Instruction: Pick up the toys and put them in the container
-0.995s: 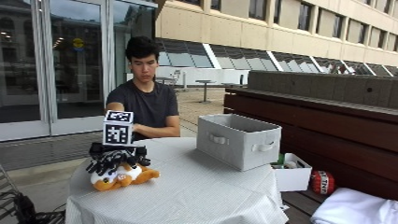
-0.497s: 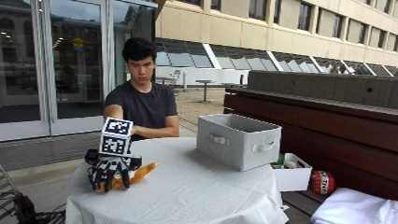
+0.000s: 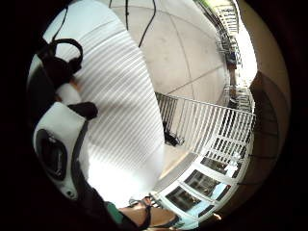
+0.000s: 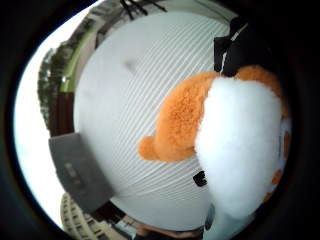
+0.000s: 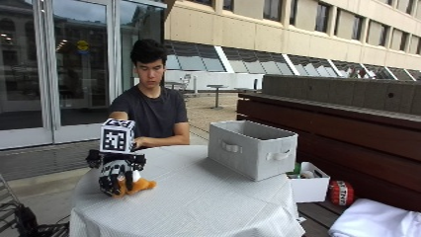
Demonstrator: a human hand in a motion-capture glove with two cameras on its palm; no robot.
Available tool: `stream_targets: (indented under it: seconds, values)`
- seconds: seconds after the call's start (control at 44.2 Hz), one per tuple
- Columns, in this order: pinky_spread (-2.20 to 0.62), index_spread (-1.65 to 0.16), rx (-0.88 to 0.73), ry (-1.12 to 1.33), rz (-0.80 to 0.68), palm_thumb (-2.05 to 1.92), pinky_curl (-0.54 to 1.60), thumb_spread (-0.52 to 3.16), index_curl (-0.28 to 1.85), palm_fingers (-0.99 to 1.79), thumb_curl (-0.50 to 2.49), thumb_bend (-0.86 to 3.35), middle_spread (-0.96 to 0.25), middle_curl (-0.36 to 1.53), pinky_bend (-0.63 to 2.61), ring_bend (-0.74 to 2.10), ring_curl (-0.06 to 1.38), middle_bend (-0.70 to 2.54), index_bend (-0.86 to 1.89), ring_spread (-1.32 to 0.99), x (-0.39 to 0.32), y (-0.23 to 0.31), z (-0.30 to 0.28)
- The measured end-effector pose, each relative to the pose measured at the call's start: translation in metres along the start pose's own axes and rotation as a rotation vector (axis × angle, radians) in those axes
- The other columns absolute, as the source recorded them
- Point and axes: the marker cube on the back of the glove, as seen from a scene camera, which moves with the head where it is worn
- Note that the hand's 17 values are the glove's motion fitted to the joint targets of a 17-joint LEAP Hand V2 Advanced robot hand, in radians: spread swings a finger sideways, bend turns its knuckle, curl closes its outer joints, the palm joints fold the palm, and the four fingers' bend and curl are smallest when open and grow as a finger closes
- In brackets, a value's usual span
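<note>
The gloved right hand (image 5: 117, 177) hangs fingers-down over the near left part of the round table (image 5: 197, 202), its fingers curled round 1 orange and white plush toy (image 5: 135, 184) whose orange end sticks out beside the fingertips, touching or just above the striped cloth. In the thumb side palm view the toy (image 4: 225, 145) fills the space right against the palm. The grey container (image 5: 252, 154) stands open-topped on the table, well apart from the fingers, on the far side of the toy.
</note>
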Motion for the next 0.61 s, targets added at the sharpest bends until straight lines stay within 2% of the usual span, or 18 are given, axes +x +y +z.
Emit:
stream_targets:
  seconds: [0.249, 0.362, 0.407, 0.475, 0.611]
  values:
    - [-0.58, -0.16, 0.006, -0.022, -0.060, 1.13, 0.29, 1.31, 0.45, 1.31, 0.69, 0.75, -0.30, 0.54, 0.78, 1.07, 0.47, 1.05, 0.80, -0.45, -0.017, 0.011, -0.026]
    - [-0.56, -0.17, 0.032, -0.025, -0.076, 1.06, 0.31, 1.08, 0.45, 1.24, 0.75, 0.64, -0.30, 0.54, 0.79, 1.11, 0.47, 1.05, 0.74, -0.46, -0.031, 0.019, -0.057]
    - [-0.53, -0.19, 0.034, -0.029, -0.083, 0.85, 0.33, 0.90, 0.45, 1.08, 0.73, 0.45, -0.32, 0.52, 0.83, 1.12, 0.47, 0.94, 0.68, -0.46, -0.039, 0.025, -0.073]
    - [-0.51, -0.22, 0.048, -0.033, -0.108, 0.69, 0.36, 0.83, 0.44, 0.91, 0.71, 0.31, -0.34, 0.49, 0.94, 1.07, 0.46, 0.83, 0.59, -0.45, -0.053, 0.035, -0.101]
    - [-0.48, -0.27, 0.185, -0.056, -0.185, 0.65, 0.39, 0.75, 0.43, 0.86, 0.73, 0.23, -0.37, 0.48, 1.02, 1.03, 0.45, 0.75, 0.46, -0.45, -0.088, 0.049, -0.155]
